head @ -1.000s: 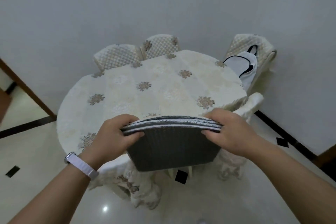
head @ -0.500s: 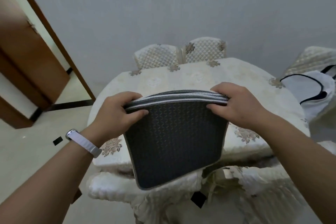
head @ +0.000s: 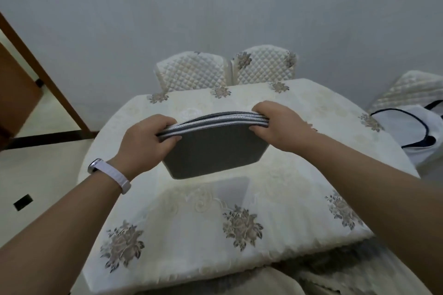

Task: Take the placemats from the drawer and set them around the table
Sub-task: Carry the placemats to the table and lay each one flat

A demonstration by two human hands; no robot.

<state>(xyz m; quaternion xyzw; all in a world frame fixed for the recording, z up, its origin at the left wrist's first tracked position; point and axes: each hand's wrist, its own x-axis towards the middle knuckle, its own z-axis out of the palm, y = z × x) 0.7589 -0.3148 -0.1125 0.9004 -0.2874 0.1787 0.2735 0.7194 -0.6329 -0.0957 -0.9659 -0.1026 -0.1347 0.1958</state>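
Over the table (head: pixel 299 189), both grips (head: pixel 143 142) (head: pixel 284 124) hold placemats (head: pixel 213 151).

Head-worn camera looks forward and down, near the table (head: pixel 294 182).

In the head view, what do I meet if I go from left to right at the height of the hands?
Door frame → wristband → left hand → placemats → right hand → white bag.
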